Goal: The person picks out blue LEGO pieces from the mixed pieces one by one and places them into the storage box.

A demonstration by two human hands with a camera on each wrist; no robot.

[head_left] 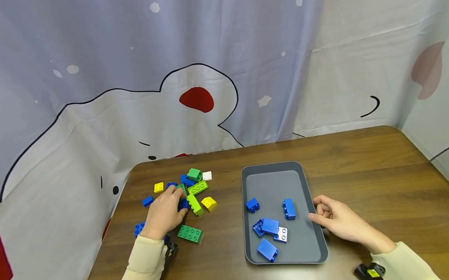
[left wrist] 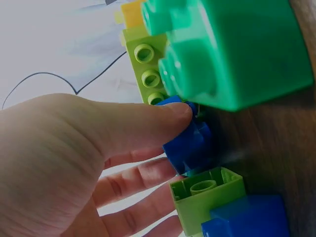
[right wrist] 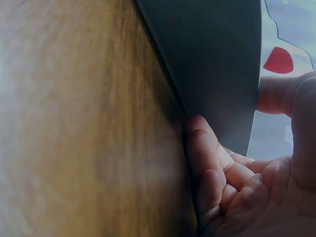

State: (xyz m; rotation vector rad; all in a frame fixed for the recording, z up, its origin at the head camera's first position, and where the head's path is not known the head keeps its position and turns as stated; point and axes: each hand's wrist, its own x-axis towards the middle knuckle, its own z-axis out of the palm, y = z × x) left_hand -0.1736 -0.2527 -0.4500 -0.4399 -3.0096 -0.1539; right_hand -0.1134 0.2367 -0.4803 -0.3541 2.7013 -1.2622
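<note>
At the brick pile on the left, my left hand (head_left: 166, 211) has its thumb and fingers about a blue brick (left wrist: 186, 148), pinching it. Close by in the left wrist view are a large green brick (left wrist: 266, 54), a lime brick (left wrist: 210, 190) and another blue brick (left wrist: 256, 217). My right hand (head_left: 338, 218) holds the right side of a grey tray (head_left: 271, 180), thumb over the rim and fingers curled against the outer wall (right wrist: 212, 59). Inside the tray lie several blue bricks (head_left: 267, 250) and one white brick (head_left: 283, 235).
Around the left hand are a yellow brick (head_left: 209, 203), a green brick (head_left: 190, 234), a lime brick (head_left: 195, 205) and a white brick (head_left: 207, 176). Everything stands on a wooden table (head_left: 361, 167), with a patterned curtain (head_left: 266, 63) behind its far edge.
</note>
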